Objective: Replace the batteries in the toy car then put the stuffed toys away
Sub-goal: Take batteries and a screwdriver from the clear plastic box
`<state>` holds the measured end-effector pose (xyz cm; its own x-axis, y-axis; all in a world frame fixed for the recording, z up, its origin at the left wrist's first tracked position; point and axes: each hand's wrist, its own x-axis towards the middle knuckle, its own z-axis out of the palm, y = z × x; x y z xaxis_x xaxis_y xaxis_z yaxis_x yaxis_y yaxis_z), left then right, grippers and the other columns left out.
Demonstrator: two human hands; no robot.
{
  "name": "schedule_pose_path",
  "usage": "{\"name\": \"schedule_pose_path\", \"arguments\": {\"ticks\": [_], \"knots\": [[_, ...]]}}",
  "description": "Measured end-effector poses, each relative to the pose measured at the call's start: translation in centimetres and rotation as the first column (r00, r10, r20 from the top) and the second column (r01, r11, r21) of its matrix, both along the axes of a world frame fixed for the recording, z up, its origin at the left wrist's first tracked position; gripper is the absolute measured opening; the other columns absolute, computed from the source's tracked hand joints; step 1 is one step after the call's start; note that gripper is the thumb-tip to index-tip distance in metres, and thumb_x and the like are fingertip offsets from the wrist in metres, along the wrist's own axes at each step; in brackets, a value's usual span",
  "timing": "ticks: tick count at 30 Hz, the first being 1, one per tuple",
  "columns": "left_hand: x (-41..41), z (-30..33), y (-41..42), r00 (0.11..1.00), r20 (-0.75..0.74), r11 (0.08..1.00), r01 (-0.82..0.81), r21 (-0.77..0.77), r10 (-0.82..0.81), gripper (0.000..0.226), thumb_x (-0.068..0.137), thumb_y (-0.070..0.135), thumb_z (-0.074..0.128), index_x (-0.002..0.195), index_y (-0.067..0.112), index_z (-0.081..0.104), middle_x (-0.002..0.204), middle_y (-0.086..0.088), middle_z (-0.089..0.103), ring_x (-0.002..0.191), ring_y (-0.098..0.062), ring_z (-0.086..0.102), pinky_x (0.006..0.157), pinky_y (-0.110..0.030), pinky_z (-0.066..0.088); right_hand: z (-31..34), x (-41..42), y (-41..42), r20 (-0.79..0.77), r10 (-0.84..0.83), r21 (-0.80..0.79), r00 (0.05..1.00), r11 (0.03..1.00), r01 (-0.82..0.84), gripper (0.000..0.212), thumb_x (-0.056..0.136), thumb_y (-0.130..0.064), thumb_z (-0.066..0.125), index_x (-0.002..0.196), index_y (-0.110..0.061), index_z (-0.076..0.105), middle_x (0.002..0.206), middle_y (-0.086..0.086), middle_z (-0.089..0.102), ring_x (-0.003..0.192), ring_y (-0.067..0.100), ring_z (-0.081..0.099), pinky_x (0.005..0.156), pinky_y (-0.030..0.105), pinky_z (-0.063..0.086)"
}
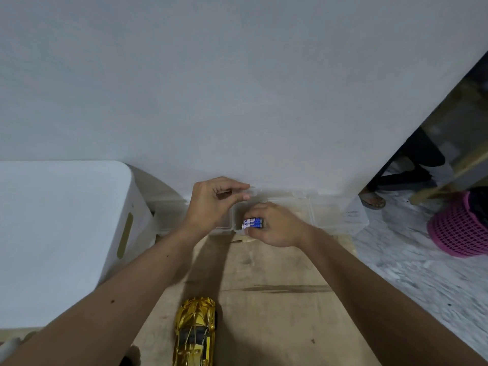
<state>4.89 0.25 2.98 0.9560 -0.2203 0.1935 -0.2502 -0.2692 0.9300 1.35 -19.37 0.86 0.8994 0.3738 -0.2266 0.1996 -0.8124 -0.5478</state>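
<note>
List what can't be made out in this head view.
- Batteries: count and label unreadable, right hand covers them.
- Clear box: other contents unclear, transparent and blurred.
- Toy car: rear cut off by bottom edge; battery cover not visible.
- Left hand: what it pinches is unclear.

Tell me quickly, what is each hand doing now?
Left hand: pinching the clear box lid, holding it open.
Right hand: closed on the blue batteries, over the clear plastic box.
</note>
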Motion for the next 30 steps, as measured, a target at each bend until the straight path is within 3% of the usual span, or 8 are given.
{"name": "schedule_pose_path", "arguments": {"ticks": [7,11,14,19,25,30], "knots": [[0.0,0.0,0.1,1.000,-0.004,1.000,-0.002,-0.023,0.002,0.022,0.078,0.009,0.091,0.100,0.011,0.086,0.096,-0.001,0.082,0.094,-0.018,0.078,0.092,-0.035,0.063,-0.3,0.7,-0.2,-0.097,0.037,-0.032,0.995,0.999,-0.040,0.040,0.101,-0.042,0.062,0.138,-0.026,0.065,0.141,-0.007,0.058,0.137,0.018,0.048,0.117,0.035,0.035],[0.1,0.2,0.2,1.000,-0.013,0.999,0.001,-0.037,-0.001,0.023,0.077,0.010,0.092,0.100,0.009,0.085,0.097,-0.001,0.082,0.095,-0.017,0.078,0.092,-0.033,0.063,-0.2,0.8,0.7,-0.214,0.063,-0.026,0.975,0.997,-0.070,0.035,0.106,-0.036,0.052,0.137,-0.027,0.066,0.119,-0.008,0.051,0.128,0.019,0.051,0.113,0.034,0.037],[0.1,0.2,0.2,1.000,-0.011,0.999,0.007,-0.039,-0.008,0.023,0.078,0.009,0.091,0.100,0.010,0.086,0.096,-0.001,0.082,0.094,-0.018,0.078,0.092,-0.031,0.062,-0.3,0.9,1.1,-0.226,0.054,0.004,0.973,0.998,-0.055,0.032,0.106,-0.032,0.053,0.133,-0.026,0.069,0.120,-0.004,0.054,0.125,0.019,0.052,0.110,0.033,0.039],[0.1,0.1,0.3,0.999,-0.038,0.998,0.018,-0.053,-0.020,0.023,0.077,0.008,0.092,0.097,0.017,0.085,0.096,0.001,0.081,0.094,-0.016,0.077,0.088,-0.024,0.060,0.1,1.1,0.7,-0.263,0.011,0.087,0.965,0.996,0.012,0.022,0.102,-0.032,0.062,0.120,-0.029,0.074,0.120,-0.006,0.071,0.107,0.013,0.063,0.092,0.028,0.047],[0.1,0.2,0.3,0.998,-0.060,0.999,0.021,-0.042,-0.024,0.023,0.079,0.008,0.091,0.100,0.014,0.086,0.096,0.001,0.081,0.093,-0.018,0.077,0.091,-0.034,0.063,0.7,0.7,-0.1,-0.237,-0.006,0.144,0.972,0.989,0.042,0.023,0.100,-0.032,0.069,0.121,-0.027,0.075,0.112,-0.009,0.072,0.097,0.007,0.064,0.081,0.013,0.046],[0.1,0.2,0.3,0.998,-0.064,0.999,0.024,-0.025,-0.025,0.023,0.078,0.010,0.092,0.100,0.016,0.085,0.097,0.001,0.081,0.094,-0.019,0.078,0.092,-0.039,0.063,1.1,0.4,-0.2,-0.166,0.002,0.118,0.986,0.993,0.018,0.019,0.097,-0.033,0.073,0.115,-0.030,0.074,0.114,-0.009,0.072,0.104,0.012,0.066,0.097,0.032,0.053]]}}
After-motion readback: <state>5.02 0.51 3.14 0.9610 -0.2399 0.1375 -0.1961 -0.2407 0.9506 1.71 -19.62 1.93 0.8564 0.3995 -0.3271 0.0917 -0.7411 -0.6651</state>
